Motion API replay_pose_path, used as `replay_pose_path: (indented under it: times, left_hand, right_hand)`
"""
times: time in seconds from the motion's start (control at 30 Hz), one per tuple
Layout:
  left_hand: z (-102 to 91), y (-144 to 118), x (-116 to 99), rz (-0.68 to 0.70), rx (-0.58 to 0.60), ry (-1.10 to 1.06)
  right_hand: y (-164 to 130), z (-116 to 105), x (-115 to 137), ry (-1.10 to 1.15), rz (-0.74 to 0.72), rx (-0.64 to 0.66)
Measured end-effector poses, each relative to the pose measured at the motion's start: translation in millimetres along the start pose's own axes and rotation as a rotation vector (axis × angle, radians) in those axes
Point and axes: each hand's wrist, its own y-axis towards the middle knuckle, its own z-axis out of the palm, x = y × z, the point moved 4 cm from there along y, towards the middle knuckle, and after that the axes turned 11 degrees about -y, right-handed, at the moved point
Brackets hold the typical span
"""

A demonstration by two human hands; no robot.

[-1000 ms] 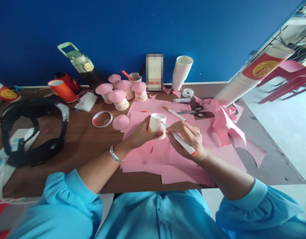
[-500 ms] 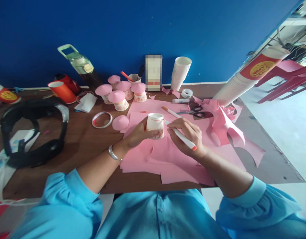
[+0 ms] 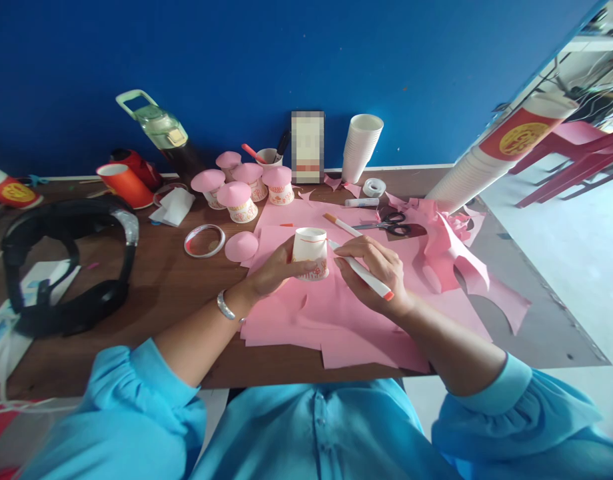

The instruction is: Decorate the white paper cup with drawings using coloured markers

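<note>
A deep blue wall point(image 3: 286, 60) stands behind a brown wooden table point(image 3: 151, 293). A white baseboard point(image 3: 416, 166) runs along the wall's foot. At right, pale floor point(image 3: 576, 267) receives daylight; red plastic chairs point(image 3: 586, 157) stand on it.

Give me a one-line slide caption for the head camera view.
Left hand steadies an upturned paper cup on pink paper while the right hand draws on it with a marker.
</note>
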Motion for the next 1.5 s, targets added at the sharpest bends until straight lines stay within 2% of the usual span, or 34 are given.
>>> replay_pose_path:
  times: [0.37,1.13,1.27,1.4,1.5]
  left_hand:
    - [-0.5,0,0,0.018,-0.001,-0.005]
    - [2.1,4,-1,0.060,-0.015,-0.065]
    - [-0.4,4,2,0.088,-0.007,0.012]
    - [0.5,2,1,0.080,-0.095,0.142]
    - [7.4,1,-4,0.084,-0.112,0.245]
  right_hand:
    - [0,0,1,-0.003,0.004,0.028]
    - [2,-5,7,0.014,-0.009,-0.007]
    - [1,-5,13,0.027,-0.066,-0.020]
    - [-3,-1,20,0.005,-0.153,0.007]
    - [-5,0,21,-0.008,-0.167,0.035]
